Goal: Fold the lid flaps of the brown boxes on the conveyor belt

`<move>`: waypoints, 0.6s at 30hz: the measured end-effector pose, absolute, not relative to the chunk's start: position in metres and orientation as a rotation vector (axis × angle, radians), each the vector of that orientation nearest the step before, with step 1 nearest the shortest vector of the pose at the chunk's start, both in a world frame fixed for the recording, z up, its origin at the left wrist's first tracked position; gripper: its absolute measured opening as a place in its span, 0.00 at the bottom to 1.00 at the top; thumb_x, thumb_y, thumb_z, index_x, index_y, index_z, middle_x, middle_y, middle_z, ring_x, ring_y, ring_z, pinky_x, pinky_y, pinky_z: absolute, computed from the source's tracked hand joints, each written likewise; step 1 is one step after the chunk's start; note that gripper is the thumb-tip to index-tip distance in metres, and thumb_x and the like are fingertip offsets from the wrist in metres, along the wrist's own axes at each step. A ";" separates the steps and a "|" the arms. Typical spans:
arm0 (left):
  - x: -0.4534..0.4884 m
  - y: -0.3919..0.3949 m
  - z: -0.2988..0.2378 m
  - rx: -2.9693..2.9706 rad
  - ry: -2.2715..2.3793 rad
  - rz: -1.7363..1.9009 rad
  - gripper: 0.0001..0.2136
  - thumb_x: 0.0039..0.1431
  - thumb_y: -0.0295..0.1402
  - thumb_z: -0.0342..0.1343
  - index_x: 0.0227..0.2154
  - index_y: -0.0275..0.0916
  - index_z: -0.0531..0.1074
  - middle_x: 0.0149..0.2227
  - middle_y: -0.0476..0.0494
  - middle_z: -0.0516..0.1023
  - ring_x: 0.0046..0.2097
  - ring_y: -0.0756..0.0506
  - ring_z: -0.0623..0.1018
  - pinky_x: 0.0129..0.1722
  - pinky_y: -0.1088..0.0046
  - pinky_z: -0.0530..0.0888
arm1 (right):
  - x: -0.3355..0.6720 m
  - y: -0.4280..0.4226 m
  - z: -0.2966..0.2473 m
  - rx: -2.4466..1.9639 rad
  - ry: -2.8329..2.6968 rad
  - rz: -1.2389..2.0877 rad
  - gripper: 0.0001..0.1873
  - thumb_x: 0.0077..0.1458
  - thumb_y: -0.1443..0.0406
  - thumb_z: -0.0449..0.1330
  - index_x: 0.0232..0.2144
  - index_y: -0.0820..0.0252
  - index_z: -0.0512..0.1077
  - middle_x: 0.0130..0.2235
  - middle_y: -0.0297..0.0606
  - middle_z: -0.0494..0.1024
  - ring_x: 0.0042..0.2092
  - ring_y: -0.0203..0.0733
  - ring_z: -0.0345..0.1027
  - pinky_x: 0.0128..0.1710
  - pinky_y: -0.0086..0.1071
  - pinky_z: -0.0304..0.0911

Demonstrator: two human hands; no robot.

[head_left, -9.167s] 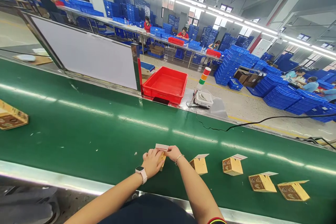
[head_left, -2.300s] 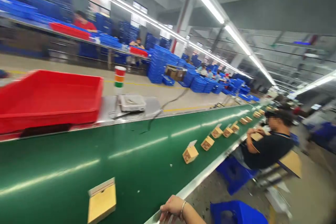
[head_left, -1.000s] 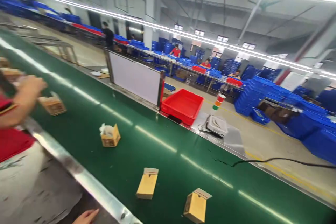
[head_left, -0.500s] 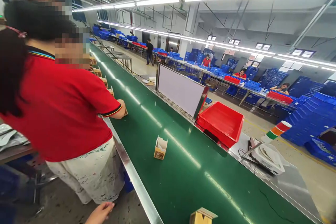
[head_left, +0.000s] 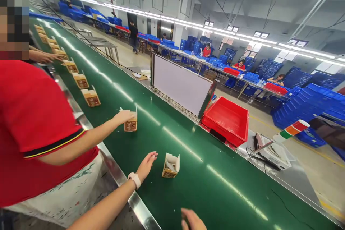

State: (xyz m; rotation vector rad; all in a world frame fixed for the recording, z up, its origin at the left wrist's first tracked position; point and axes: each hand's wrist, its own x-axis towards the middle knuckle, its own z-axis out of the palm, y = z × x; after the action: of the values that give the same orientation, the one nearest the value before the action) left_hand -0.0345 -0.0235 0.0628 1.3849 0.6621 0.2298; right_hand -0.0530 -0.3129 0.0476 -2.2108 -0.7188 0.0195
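Reaching over the conveyor belt (head_left: 215, 194), the left hand (head_left: 145, 167) hovers, fingers (head_left: 152, 158) spread, just beside an open cardboard box (head_left: 170, 166)

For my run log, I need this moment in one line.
left hand empty, beside open carton | right hand over green conveyor belt

Left hand (head_left: 147, 166) — a white smartwatch (head_left: 134, 180) strapped at the wrist.

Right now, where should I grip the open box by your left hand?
Probably its side walls, from the left, where your left hand is: the small cardboard box stands upright on the green belt, open on top with white paper inside.
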 end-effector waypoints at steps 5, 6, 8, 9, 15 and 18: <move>-0.002 -0.051 0.066 1.342 0.414 0.110 0.36 0.48 0.63 0.52 0.47 0.36 0.73 0.56 0.28 0.73 0.59 0.31 0.70 0.58 0.49 0.66 | -0.055 -0.281 0.049 -2.287 -0.997 0.282 0.40 0.49 0.69 0.56 0.65 0.57 0.56 0.67 0.43 0.59 0.63 0.55 0.60 0.59 0.47 0.65; -0.001 -0.057 0.065 1.339 0.370 0.087 0.37 0.47 0.65 0.52 0.45 0.35 0.74 0.53 0.27 0.75 0.57 0.31 0.73 0.58 0.49 0.67 | -0.054 -0.274 0.046 -2.354 -0.999 0.299 0.43 0.47 0.69 0.56 0.66 0.61 0.54 0.68 0.46 0.55 0.63 0.58 0.59 0.59 0.50 0.64; -0.005 -0.065 0.060 1.352 0.288 0.066 0.36 0.49 0.65 0.50 0.40 0.34 0.77 0.47 0.29 0.79 0.52 0.32 0.76 0.58 0.51 0.68 | -0.050 -0.264 0.036 -2.483 -0.937 0.268 0.46 0.45 0.69 0.57 0.67 0.63 0.52 0.68 0.49 0.52 0.59 0.62 0.64 0.53 0.53 0.68; -0.010 -0.067 0.055 1.371 0.245 0.072 0.34 0.51 0.64 0.49 0.40 0.35 0.78 0.46 0.30 0.79 0.51 0.34 0.76 0.58 0.53 0.68 | -0.048 -0.264 0.029 -2.519 -0.904 0.226 0.47 0.45 0.69 0.58 0.67 0.62 0.51 0.68 0.51 0.52 0.57 0.62 0.66 0.51 0.53 0.69; -0.049 -0.059 0.016 1.819 -0.241 0.204 0.23 0.65 0.51 0.43 0.49 0.44 0.75 0.54 0.38 0.76 0.58 0.38 0.70 0.60 0.55 0.65 | -0.028 -0.282 0.016 -2.477 -0.865 -0.002 0.43 0.48 0.65 0.60 0.66 0.57 0.54 0.65 0.50 0.61 0.57 0.58 0.65 0.53 0.52 0.66; -0.059 -0.061 0.011 2.118 -0.428 0.253 0.20 0.66 0.48 0.44 0.54 0.50 0.71 0.57 0.41 0.74 0.64 0.36 0.63 0.60 0.51 0.61 | -0.016 -0.285 0.043 -2.518 -0.896 0.176 0.35 0.45 0.65 0.63 0.58 0.51 0.66 0.63 0.43 0.66 0.55 0.57 0.65 0.51 0.51 0.65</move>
State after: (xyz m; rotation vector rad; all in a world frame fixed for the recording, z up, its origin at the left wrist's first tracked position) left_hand -0.0589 -0.0611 0.0115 2.1177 -0.4280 0.2532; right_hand -0.0162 -0.2852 0.0432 -2.5177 -0.8957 0.1763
